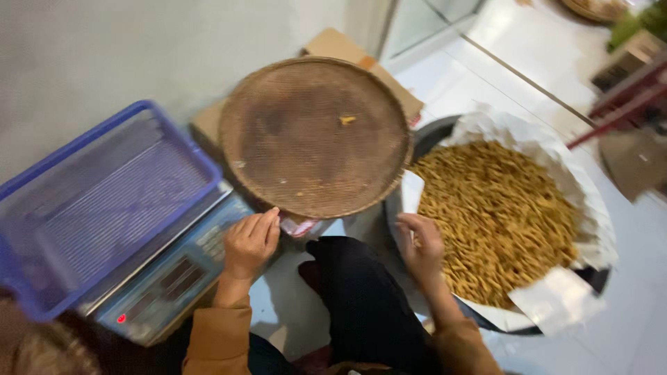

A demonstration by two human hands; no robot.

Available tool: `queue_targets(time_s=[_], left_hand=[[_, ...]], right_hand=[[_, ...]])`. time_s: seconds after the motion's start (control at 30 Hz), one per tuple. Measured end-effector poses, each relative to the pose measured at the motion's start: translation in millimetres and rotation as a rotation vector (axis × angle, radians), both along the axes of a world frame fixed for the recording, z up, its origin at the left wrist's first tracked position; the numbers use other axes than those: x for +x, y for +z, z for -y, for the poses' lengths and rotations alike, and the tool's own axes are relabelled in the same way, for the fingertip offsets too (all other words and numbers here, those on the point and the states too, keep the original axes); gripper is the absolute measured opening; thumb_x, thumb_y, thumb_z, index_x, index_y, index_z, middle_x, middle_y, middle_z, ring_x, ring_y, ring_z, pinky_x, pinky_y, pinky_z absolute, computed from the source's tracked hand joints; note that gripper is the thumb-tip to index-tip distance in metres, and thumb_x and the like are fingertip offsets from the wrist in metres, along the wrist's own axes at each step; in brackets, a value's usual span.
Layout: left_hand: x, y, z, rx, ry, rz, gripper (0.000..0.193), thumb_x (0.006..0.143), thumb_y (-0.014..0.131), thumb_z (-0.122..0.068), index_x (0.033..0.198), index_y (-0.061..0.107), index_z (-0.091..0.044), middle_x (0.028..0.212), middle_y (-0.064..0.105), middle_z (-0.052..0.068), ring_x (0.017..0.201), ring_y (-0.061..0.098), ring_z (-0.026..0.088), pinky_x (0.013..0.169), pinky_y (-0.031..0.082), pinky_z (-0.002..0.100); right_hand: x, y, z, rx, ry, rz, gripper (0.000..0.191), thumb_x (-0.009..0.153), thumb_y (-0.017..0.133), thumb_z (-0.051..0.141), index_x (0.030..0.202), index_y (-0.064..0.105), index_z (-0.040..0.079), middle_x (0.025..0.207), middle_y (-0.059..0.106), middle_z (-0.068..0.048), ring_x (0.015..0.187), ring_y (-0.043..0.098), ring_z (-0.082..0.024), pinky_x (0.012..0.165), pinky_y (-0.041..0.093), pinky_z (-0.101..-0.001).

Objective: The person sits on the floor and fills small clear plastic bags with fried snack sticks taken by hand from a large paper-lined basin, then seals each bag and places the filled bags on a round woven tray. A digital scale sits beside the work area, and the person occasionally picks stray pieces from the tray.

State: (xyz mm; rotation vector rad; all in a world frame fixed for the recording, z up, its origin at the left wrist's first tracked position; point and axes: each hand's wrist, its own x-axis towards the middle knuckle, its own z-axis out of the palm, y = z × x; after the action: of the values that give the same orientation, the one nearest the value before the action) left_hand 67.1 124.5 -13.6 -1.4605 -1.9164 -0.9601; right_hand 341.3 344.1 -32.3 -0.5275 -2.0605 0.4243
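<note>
Left hand (250,243) at lower centre of the frame, fingers curled and pressed against the near rim of a round woven tray (314,137), gripping it at its lower edge, with a small pink-and-white scrap (297,226) just beside the fingertips. Woven tray in the upper middle of the frame, brown and nearly bare, one yellow crumb (347,120) on its mesh, resting over flattened cardboard (333,46) behind it. Right hand (421,244) right of centre, low in the frame, fingers bent at the near edge of a large dark basin (436,132) lined with white paper (556,149); whether anything is pinched in those fingers, impossible to tell through the blur. Basin filling the right half of the frame, heaped with thin golden-yellow fried sticks (497,215). At left, a blue plastic basket (97,201) sitting on a digital weighing scale (180,274), a small red light showing on its front panel. Dark trouser knee (354,292) between the two hands, orange-brown sleeves at the bottom edge. White tiled floor (639,326) at far right, a red metal frame (618,111) in the upper right corner.
</note>
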Motion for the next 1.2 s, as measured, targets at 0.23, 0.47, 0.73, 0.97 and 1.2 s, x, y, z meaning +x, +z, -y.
queue_targets(time_s=[0.23, 0.47, 0.73, 0.97, 1.2], left_hand=[[77.6, -14.8, -68.9, -0.091, -0.376, -0.028, 0.023, 0.090, 0.072, -0.016, 0.110, 0.071, -0.006, 0.089, 0.070, 0.008, 0.076, 0.068, 0.025, 0.067, 0.055, 0.038], [158.9, -13.2, -98.3, -0.168, -0.457, 0.101, 0.023, 0.085, 0.077, -0.014, 0.106, 0.073, -0.008, 0.084, 0.071, 0.007, 0.072, 0.069, 0.026, 0.062, 0.054, 0.039], [222.8, 8.5, -166.3, -0.085, -0.459, 0.251, 0.016, 0.091, 0.074, -0.014, 0.106, 0.072, -0.009, 0.095, 0.072, 0.009, 0.084, 0.072, 0.028, 0.071, 0.057, 0.040], [274.3, -16.1, -255.5, -0.235, -0.527, 0.534, 0.019, 0.095, 0.069, -0.017, 0.110, 0.071, -0.005, 0.108, 0.070, 0.015, 0.094, 0.069, 0.036, 0.080, 0.057, 0.045], [272.3, -52.6, -254.9, -0.455, -0.385, 0.347, 0.022, 0.093, 0.069, -0.025, 0.103, 0.072, -0.005, 0.099, 0.068, 0.013, 0.093, 0.067, 0.035, 0.088, 0.052, 0.047]], right_hand=[[275.0, -97.0, -88.2, -0.189, -0.734, 0.207, 0.028, 0.100, 0.073, 0.017, 0.123, 0.066, 0.004, 0.115, 0.064, -0.017, 0.109, 0.062, -0.032, 0.092, 0.053, -0.0422], [400.7, -160.9, -81.3, -0.379, -1.205, 0.424, 0.062, 0.082, 0.083, 0.038, 0.134, 0.066, 0.009, 0.137, 0.050, -0.028, 0.126, 0.042, -0.049, 0.105, 0.035, -0.0597], [325.2, -167.2, -109.0, -0.054, -0.697, 0.353, 0.042, 0.085, 0.079, 0.025, 0.120, 0.066, 0.005, 0.116, 0.066, -0.021, 0.111, 0.061, -0.038, 0.100, 0.048, -0.0514], [182.1, -164.0, -46.9, -0.239, -0.173, 0.497, 0.073, 0.066, 0.090, 0.035, 0.127, 0.062, 0.006, 0.115, 0.063, -0.020, 0.104, 0.060, -0.041, 0.087, 0.049, -0.0516], [160.5, -187.5, -46.8, -0.125, -0.270, 0.773, 0.061, 0.086, 0.067, 0.026, 0.141, 0.051, 0.003, 0.124, 0.057, -0.016, 0.113, 0.055, -0.036, 0.098, 0.044, -0.0468]])
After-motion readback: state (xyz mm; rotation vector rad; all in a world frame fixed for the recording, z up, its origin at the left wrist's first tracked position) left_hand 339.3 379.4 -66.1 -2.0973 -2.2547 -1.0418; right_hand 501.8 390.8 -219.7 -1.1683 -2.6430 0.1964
